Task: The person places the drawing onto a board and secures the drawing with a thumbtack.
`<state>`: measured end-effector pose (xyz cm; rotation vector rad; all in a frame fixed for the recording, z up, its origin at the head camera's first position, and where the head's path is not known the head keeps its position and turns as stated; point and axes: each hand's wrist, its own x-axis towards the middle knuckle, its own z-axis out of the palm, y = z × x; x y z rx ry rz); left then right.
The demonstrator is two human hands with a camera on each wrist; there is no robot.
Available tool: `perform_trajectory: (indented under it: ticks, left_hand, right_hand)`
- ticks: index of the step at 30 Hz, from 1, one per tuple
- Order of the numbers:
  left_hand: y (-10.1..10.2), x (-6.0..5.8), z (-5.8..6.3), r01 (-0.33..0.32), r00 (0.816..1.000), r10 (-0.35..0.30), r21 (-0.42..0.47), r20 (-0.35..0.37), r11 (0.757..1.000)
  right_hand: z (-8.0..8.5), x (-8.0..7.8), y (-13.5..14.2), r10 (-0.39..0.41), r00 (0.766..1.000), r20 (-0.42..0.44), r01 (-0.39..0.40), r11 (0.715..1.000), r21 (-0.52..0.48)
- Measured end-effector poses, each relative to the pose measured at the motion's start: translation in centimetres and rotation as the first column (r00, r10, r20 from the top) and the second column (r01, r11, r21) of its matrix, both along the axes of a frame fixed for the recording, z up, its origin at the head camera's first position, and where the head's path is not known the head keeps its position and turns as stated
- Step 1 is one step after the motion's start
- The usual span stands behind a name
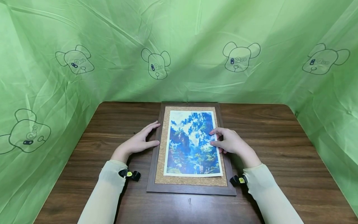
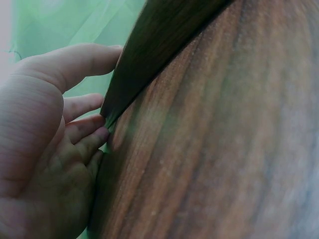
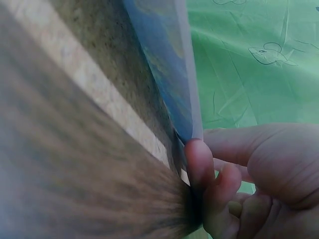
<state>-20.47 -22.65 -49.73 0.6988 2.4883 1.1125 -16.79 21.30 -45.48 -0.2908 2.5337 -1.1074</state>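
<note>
Head view: one printed picture [image 1: 193, 146], a blue landscape with a white border, lies over one cork board [image 1: 193, 181] set in one brown frame [image 1: 190, 189] on one wooden table [image 1: 265, 130]. Two hands are at work. The left hand [image 1: 137, 141] is spread, thumb apart from the fingers, its tips touching the frame's left side; the right hand [image 1: 232, 142] pinches the picture's right edge. Two pale sleeves [image 1: 109, 186] and two black wrist devices [image 1: 129, 173] show, and five bear outlines [image 1: 241, 59] mark the green cloth [image 1: 190, 25] around.

Left wrist view: one hand, thumb and fingertips against the one dark frame side; the picture itself cannot be seen.

Right wrist view: one hand nips the one sheet by its edge, which stands raised off the cork; at least two bear outlines appear behind.
</note>
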Motion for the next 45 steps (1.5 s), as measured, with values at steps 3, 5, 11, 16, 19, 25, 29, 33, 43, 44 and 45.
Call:
perform_trajectory:
  ticks: [3, 5, 11, 16, 19, 25, 29, 33, 43, 44, 45]
  left_hand:
    - [0.0, 0.0, 0.1, -0.004, 1.0, 0.004, -0.003, 0.005, 1.0]
    - [0.1, 0.0, 0.2, -0.005, 1.0, 0.005, -0.007, 0.005, 1.0]
    - [0.1, 0.0, 0.3, -0.007, 1.0, 0.007, -0.011, 0.001, 1.0]
    - [0.2, 0.0, 0.4, -0.005, 1.0, 0.005, -0.009, 0.0, 1.0]
    - [0.3, 0.0, 0.4, -0.002, 1.0, 0.002, -0.006, -0.001, 1.0]
    - [0.3, 0.1, 0.4, 0.003, 1.0, -0.003, -0.005, -0.014, 1.0]
    - [0.3, 0.2, 0.3, 0.001, 1.0, -0.001, -0.008, -0.019, 1.0]
    - [0.3, 0.4, 0.4, -0.003, 1.0, 0.003, -0.011, -0.023, 1.0]
    - [0.2, 0.5, 0.4, -0.006, 0.999, 0.005, -0.021, -0.034, 1.0]
    - [0.1, 0.4, 0.5, -0.011, 0.999, 0.01, -0.021, -0.04, 1.0]
    - [0.0, 0.4, 0.6, -0.02, 0.999, 0.019, -0.015, -0.047, 1.0]
  right_hand:
    - [0.1, 0.0, 0.0, 0.002, 1.0, -0.005, -0.002, 1.0, 0.018]
    - [0.1, -0.1, 0.0, -0.002, 1.0, -0.01, 0.002, 1.0, 0.031]
    - [0.0, -0.1, 0.2, -0.004, 1.0, -0.026, 0.005, 0.998, 0.057]
    - [0.1, -0.3, 0.7, 0.026, 0.998, -0.049, -0.025, 0.999, 0.026]
    - [0.2, -0.6, 1.5, 0.025, 0.992, -0.124, -0.024, 1.0, 0.012]
    - [-0.5, -1.2, 3.8, -0.016, 0.964, -0.266, 0.025, 0.999, 0.033]
    - [-1.2, -1.4, 5.0, 0.027, 0.983, -0.18, -0.033, 0.999, -0.029]
    - [-1.8, -1.6, 5.7, 0.062, 0.993, -0.098, -0.071, 0.993, -0.091]
    - [-2.3, -1.9, 6.5, 0.079, 0.996, -0.051, -0.084, 0.992, -0.093]
    - [-2.4, -1.9, 6.5, 0.078, 0.996, -0.046, -0.082, 0.992, -0.095]
    - [-2.4, -1.9, 6.5, 0.077, 0.996, -0.044, -0.081, 0.992, -0.097]
